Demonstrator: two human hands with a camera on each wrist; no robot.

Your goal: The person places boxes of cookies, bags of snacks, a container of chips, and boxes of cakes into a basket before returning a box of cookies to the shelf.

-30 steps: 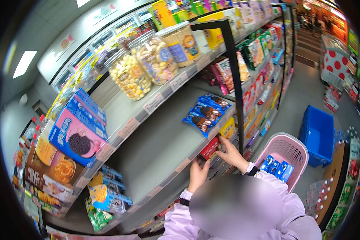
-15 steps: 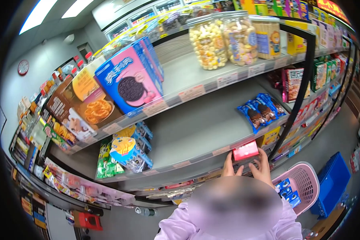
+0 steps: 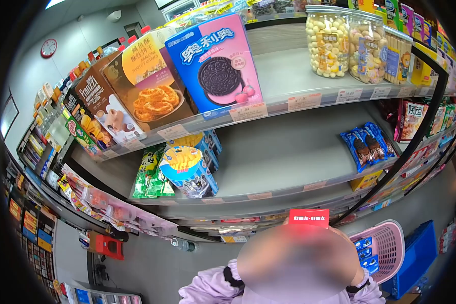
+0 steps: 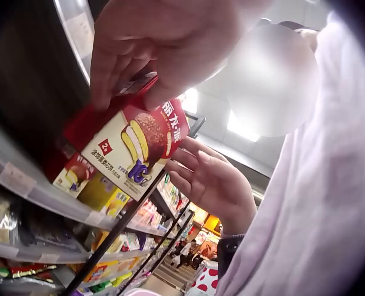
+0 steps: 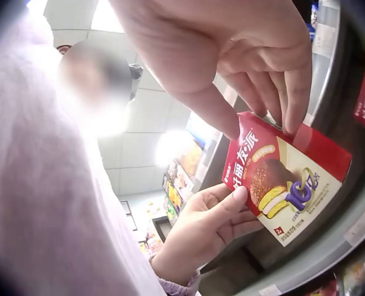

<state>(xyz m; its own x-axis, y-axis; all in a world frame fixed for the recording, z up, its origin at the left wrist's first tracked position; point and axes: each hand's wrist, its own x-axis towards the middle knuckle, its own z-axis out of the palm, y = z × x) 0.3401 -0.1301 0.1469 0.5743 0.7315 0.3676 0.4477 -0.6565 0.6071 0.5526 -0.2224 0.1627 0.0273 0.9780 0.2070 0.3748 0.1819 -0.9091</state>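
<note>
Both hands hold a small red and cream box of chocolate pies (image 3: 309, 217) in front of the body, its red side facing up in the head view. My left hand (image 4: 170, 43) grips one end, thumb on the printed front and fingers over the red side. At the other end my right hand (image 5: 250, 55) pinches the box between thumb and fingers. A blur covers most of both hands in the head view. Another red pie box (image 4: 75, 176) sits on the shelf behind, beside a yellow box (image 3: 366, 180).
A shelf (image 3: 283, 152) ahead carries blue snack packs (image 3: 367, 144) and snack tubs (image 3: 190, 169). Above stand cookie boxes (image 3: 215, 68) and clear jars (image 3: 327, 43). At lower right are a pink basket (image 3: 390, 248) with blue packs inside and a blue crate (image 3: 420, 258).
The hands have drawn the red box out from the lower shelf's front and brought it closer to the body. The head view has turned, so the shelves appear more level.
</note>
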